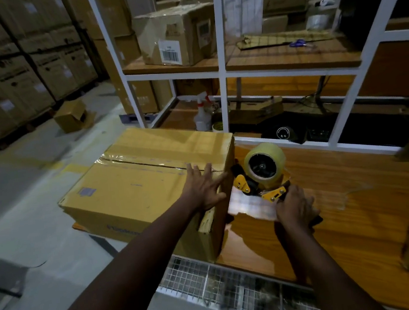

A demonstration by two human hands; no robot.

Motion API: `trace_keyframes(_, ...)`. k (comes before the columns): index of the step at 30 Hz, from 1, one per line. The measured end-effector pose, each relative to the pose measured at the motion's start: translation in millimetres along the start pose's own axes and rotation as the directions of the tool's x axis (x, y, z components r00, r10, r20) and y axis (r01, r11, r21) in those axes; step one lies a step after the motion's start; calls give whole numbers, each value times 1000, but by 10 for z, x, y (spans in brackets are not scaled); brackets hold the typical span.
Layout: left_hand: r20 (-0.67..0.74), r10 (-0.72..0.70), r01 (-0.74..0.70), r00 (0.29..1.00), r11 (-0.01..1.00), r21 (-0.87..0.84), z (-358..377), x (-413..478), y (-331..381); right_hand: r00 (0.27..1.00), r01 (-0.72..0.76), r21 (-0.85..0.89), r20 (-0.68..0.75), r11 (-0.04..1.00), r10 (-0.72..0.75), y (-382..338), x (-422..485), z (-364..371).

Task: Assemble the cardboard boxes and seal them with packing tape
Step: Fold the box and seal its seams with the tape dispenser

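Note:
A closed cardboard box (138, 185) lies on the left end of the wooden table (344, 202), with clear tape running along its top seam. My left hand (203, 188) presses flat on the box top near its right edge, fingers spread over the end of the seam. My right hand (295, 208) grips the handle of a yellow tape dispenser (264, 173) that carries a roll of clear tape. The dispenser is just right of the box's side. A strip of tape stretches from the dispenser across the gap near the box's side.
A white-framed shelf unit (222, 71) stands behind the table, with a taped box (177, 35), flat cardboard and blue scissors (299, 43) on it. A spray bottle (202, 114) stands lower down. Stacked cartons line the left wall. An open small box (73, 116) lies on the floor.

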State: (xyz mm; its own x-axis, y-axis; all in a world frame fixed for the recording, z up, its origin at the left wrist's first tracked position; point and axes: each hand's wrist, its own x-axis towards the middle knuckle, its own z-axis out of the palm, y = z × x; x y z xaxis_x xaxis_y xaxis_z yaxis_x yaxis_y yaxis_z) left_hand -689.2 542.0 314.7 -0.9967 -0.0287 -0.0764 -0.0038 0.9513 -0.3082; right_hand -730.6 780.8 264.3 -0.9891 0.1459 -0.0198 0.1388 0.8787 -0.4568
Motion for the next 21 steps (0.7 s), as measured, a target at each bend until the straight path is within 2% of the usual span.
trace_keyframes(4, 47, 0, -7, 999, 989, 145, -149, 88, 91, 996, -4, 22, -85, 1000, 6, -15, 149, -158)
trace_keyframes(9, 103, 4, -17, 995, 992, 123, -212, 109, 140, 988, -1, 73, -153, 997, 12, -64, 247, -350)
trace_keyframes(11, 125, 23, -27, 992, 999, 35, -184, 115, 124, 983, 21, 83, -182, 996, -5, -85, 266, -393)
trace_keyframes(14, 103, 63, -35, 993, 968, -248, -10, 45, 26, 979, 36, 75, -202, 997, -20, -188, 254, -447)
trace_keyframes(17, 75, 98, -77, 992, 967, -242, 170, -75, -218, 977, 42, 71, -213, 997, -26, -382, 185, -476)
trace_keyframes(21, 105, 7, 26, 994, 950, -311, 337, -152, -869, 965, 111, 59, -246, 992, -93, -772, 43, -435)
